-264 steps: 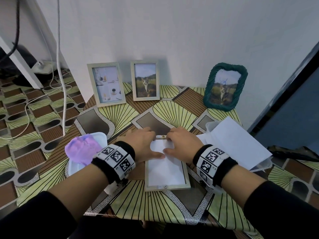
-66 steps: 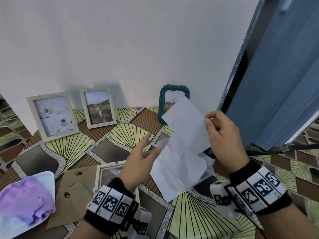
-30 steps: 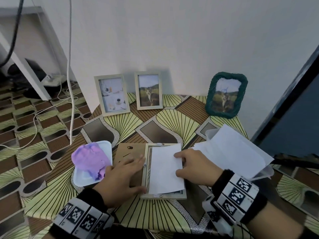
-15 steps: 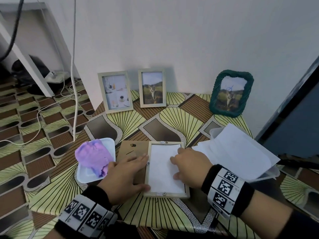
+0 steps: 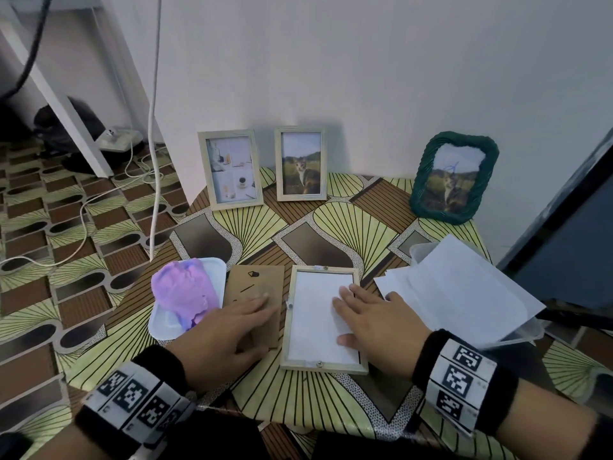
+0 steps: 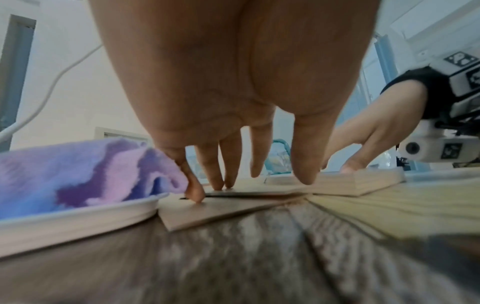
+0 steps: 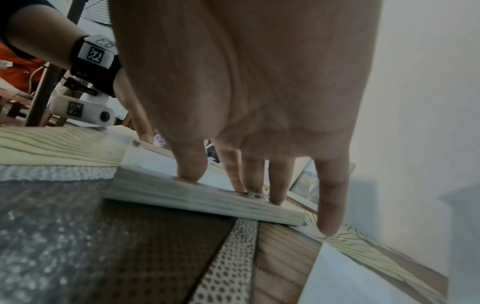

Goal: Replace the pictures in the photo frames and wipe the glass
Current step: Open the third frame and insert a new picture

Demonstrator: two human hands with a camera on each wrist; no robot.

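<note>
The white picture (image 5: 318,318) now lies seated inside the face-down frame (image 5: 323,366), no longer skewed; the backing board (image 5: 255,287) goes on next. Right hand (image 5: 374,323) presses it flat, fingers straight; left hand (image 5: 225,340) rests flat on the board. The left wrist view shows the fingertips (image 6: 193,192) touching the board, apparently unlifted.

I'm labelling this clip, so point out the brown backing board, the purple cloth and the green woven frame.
brown backing board (image 5: 257,279): head view, bare upper middle.
purple cloth (image 5: 182,290): head view, centre of the bundle.
green woven frame (image 5: 420,180): head view, left woven rim.
</note>
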